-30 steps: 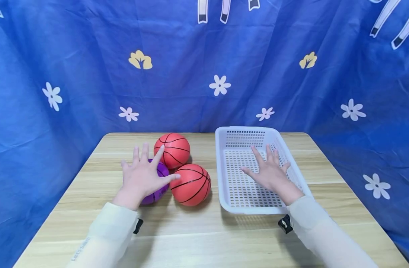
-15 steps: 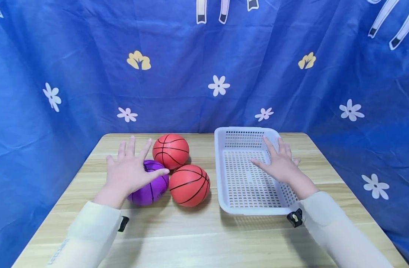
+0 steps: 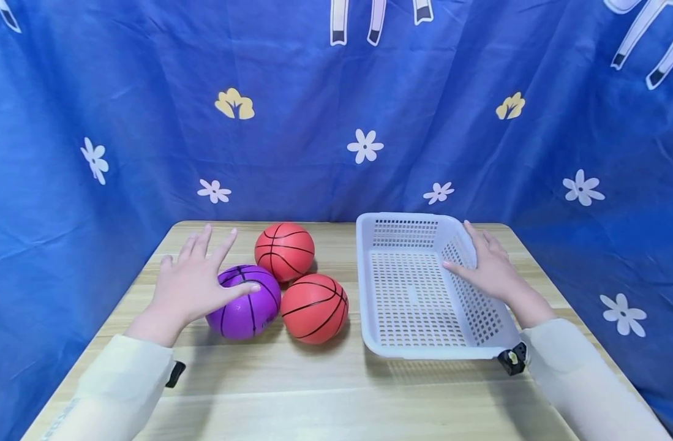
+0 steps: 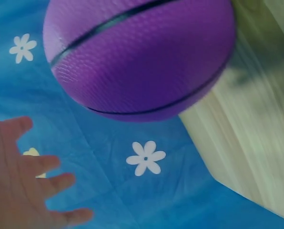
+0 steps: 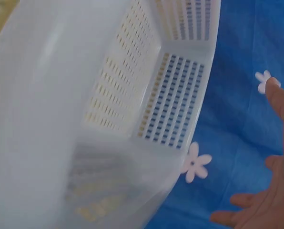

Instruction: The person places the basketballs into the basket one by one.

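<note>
A purple basketball lies on the left half of the table, touching or almost touching two red basketballs, one at the back and one in front. My left hand, fingers spread, hovers at the purple ball's left side; its thumb crosses in front of that ball. In the left wrist view the purple ball stands apart from the palm and fingers. On the right is a white perforated basket with nothing inside. Over its right rim my right hand is held with fingers extended, gripping nothing.
The wooden table carries the balls and basket. A blue curtain with white flowers hangs behind and along both sides. Small black cameras sit at the wrists, the right one close to the basket's front right corner.
My left hand has moved left, uncovering more of the purple ball. My right hand has moved right, from over the basket's inside to its right rim. Balls and basket have stayed put.
</note>
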Available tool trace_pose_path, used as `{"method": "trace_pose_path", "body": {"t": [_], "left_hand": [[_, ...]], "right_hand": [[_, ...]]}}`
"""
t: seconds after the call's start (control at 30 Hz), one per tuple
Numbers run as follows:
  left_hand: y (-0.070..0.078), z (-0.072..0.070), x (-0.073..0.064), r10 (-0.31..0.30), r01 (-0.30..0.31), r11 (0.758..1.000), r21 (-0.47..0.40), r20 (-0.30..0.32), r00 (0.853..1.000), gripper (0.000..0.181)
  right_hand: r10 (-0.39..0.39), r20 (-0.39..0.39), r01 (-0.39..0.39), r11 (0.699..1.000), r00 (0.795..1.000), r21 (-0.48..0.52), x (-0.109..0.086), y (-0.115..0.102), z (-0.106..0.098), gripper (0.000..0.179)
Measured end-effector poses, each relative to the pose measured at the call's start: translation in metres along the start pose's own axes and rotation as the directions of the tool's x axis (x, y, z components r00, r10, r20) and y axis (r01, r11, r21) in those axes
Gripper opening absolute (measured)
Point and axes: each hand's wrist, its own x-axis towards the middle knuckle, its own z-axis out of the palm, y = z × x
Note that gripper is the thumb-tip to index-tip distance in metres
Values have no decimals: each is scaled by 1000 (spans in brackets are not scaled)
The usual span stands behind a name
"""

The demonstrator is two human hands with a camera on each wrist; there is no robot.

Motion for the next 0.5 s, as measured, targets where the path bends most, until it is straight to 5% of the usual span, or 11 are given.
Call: {"method": "trace_pose_path", "body": {"t": [0.2, 0.5], "left_hand": [[-11, 5, -7, 42, -40, 997, -72, 30, 999, 111], [-26, 22, -14, 78, -66, 982, -177, 63, 995, 111]], "right_hand": [[-48, -7, 49, 996, 999, 76, 2, 26, -3, 101], [34, 42, -43, 972, 999, 232, -1, 57, 1, 97]]}}
